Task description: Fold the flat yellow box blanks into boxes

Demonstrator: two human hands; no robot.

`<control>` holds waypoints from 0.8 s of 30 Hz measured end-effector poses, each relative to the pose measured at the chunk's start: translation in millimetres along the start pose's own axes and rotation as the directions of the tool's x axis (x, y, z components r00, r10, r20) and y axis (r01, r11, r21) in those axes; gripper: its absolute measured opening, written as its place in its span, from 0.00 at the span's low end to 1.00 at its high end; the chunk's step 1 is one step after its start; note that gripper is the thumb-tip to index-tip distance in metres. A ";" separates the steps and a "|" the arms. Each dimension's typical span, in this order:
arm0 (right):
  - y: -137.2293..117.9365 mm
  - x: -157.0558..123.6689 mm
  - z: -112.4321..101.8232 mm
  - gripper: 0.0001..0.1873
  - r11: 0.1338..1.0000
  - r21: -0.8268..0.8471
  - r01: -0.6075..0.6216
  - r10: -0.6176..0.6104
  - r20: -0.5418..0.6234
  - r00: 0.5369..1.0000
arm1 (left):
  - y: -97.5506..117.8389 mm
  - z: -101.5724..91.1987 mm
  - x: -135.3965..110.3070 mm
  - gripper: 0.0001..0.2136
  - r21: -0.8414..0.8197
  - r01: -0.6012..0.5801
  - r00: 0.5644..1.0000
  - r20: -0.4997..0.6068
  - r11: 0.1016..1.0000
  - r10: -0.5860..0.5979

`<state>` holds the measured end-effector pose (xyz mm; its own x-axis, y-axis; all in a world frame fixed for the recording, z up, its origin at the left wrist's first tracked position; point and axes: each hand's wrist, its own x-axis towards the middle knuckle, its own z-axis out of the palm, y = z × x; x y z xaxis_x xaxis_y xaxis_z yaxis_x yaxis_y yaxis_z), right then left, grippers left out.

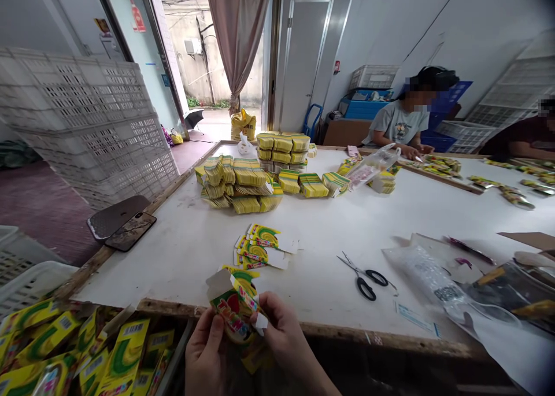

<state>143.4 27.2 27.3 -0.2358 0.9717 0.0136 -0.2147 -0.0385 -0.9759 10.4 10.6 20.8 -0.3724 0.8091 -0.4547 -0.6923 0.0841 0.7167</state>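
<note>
A small yellow, green and red printed carton (233, 312) is between my two hands at the table's front edge, its top flap standing up. My left hand (204, 344) grips its left side with the thumb on the front. My right hand (284, 329) pinches the right side near a white flap. Just beyond lie several flattened cartons (260, 247), overlapping on the white table (173, 269). Whether anything is inside the held carton, I cannot tell. Below and left, a crate (176, 355) holds many folded yellow cartons (125, 355).
Bundled carton stacks (247, 179) stand farther back. Black-handled scissors (366, 280) lie to the right, near a clear plastic bag (427, 271). A phone (131, 231) rests at the left edge. White crates (99, 124) rise at left. A co-worker (401, 121) sits across the table.
</note>
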 end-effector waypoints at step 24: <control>5.8 -17.1 -13.9 0.34 0.633 -0.656 0.411 -0.475 0.090 0.875 | 29.1 -25.5 9.2 0.30 0.719 -0.593 0.745 0.661 0.363 -0.092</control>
<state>159.3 13.6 18.3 -0.1900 0.8478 0.4951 0.3892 0.5280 -0.7548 -29.0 5.6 24.0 0.1952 0.9792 -0.0548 0.4137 -0.0316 0.9099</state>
